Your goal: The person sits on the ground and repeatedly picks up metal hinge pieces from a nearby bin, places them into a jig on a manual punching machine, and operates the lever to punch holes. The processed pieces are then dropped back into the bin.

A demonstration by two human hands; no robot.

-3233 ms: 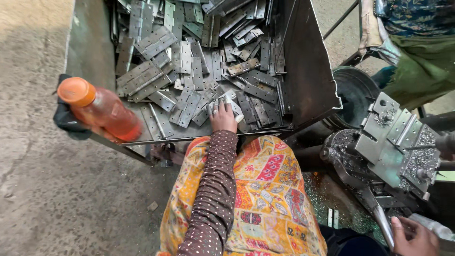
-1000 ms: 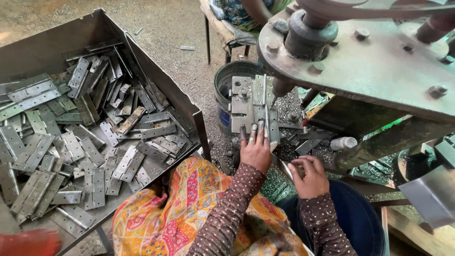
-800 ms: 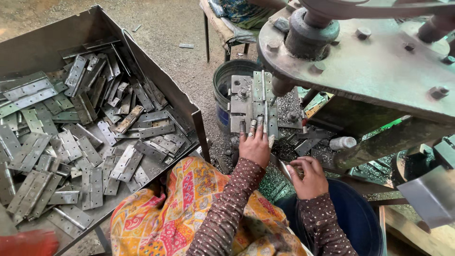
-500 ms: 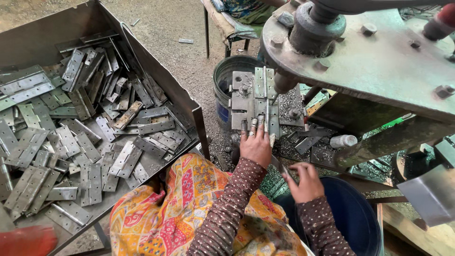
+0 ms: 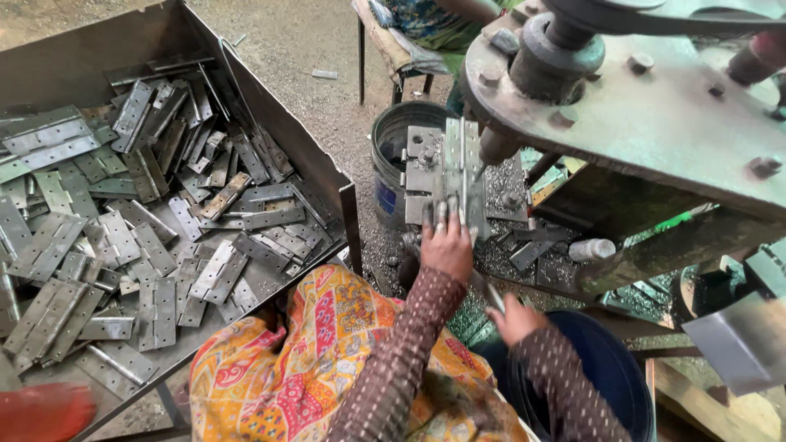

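Change: right hand (image 5: pixel 516 317) is lower, drawn back from the press bed.
Left hand (image 5: pixel 447 241): fingers spread, pressing hinge (image 5: pixel 458 168) on jig (image 5: pixel 426 176), 12 o'clock of wrist.
Right hand: loosely curled around thin rod (image 5: pixel 494 296).
Advice: keep fingertips clear of punch (image 5: pixel 494 147).

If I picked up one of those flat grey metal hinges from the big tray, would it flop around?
Probably a bit: each grey metal hinge looks like two stiff plates joined along a middle pin, so it might swing there without bending. It looks fairly heavy for its size, being solid metal. Lying flat in the metal tray, it seems unlikely to roll.
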